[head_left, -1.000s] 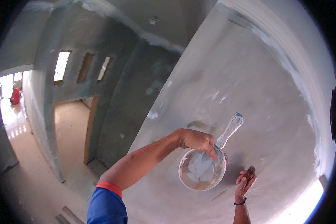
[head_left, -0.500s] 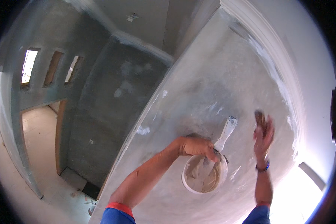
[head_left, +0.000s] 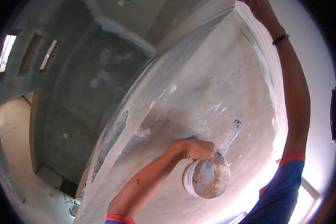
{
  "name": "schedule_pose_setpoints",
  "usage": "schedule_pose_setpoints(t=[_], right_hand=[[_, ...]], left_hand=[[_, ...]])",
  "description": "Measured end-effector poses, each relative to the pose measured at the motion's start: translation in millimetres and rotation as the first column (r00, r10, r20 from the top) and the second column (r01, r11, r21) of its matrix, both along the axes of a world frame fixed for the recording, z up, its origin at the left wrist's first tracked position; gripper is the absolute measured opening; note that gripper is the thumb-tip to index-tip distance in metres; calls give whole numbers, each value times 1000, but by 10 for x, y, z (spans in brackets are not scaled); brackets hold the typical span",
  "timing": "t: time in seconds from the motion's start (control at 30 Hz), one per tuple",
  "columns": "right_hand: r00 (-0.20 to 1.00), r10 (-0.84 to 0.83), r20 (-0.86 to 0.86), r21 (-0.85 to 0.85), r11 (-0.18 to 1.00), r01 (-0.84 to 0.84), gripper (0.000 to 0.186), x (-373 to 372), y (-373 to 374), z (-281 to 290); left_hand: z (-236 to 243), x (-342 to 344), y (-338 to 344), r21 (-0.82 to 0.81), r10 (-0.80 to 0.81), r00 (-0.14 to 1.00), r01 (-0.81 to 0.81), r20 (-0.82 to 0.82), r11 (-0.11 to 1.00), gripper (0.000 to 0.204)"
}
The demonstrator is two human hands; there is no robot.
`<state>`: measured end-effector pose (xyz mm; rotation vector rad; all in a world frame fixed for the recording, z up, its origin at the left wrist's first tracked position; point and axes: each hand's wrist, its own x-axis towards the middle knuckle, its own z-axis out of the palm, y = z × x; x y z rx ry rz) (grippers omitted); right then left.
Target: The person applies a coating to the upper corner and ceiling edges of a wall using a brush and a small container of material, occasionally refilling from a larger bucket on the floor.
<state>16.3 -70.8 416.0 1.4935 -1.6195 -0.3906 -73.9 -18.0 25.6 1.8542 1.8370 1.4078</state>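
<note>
My left hand (head_left: 201,150) grips a round white tub (head_left: 189,179) by its rim, the thumb hooked over the inside edge. Pale, wet-looking filler paste (head_left: 209,177) lines the tub. A putty knife (head_left: 231,136), its handle smeared white, sticks up out of the tub beside my left thumb; its lower end is down in the tub. My right arm is stretched far up, and my right hand (head_left: 260,13) is at the top edge of the view, by the corner of the white cornice (head_left: 263,44). Its fingertips are cut off, so whatever they hold is hidden.
A grey plastered wall (head_left: 212,100) with white filler patches stands right in front of me. Its left edge has a rough, chipped strip (head_left: 112,143). Farther left are a dark grey wall (head_left: 89,97), a doorway (head_left: 16,127) and narrow window openings. Small containers (head_left: 74,209) lie low on the floor.
My right hand has risen from beside the tub to the cornice at the top. The tub and knife stay in my left hand, with the tub tipped more toward me. The view has shifted right.
</note>
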Motion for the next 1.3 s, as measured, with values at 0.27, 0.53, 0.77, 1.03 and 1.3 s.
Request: schedule_pose_setpoints(t=[0.27,0.53,0.77,1.03,1.3], right_hand=[[674,-564,-476,-303,825,477,20,205,-515,-206],[443,-743,-502,-430,659,617,24,65,-522,42],[444,-757,-481,-505,652,565,28,-22,-443,170],[417,-802,-427,-569,597,565,45,-8,-536,-160],[360,-815,-454,-537,572,619,33,-87,-510,54]], left_hand=[[-47,-96,85,-2,5,1000,-5,-21,1000,45],[-16,-23,-2,-25,51,998,-52,-46,998,45],[-30,-50,44,-11,20,999,-21,-49,1000,45],[-18,-28,-20,-11,21,998,-22,-52,1000,46],[-16,-13,-30,-8,21,998,-22,-53,1000,48]])
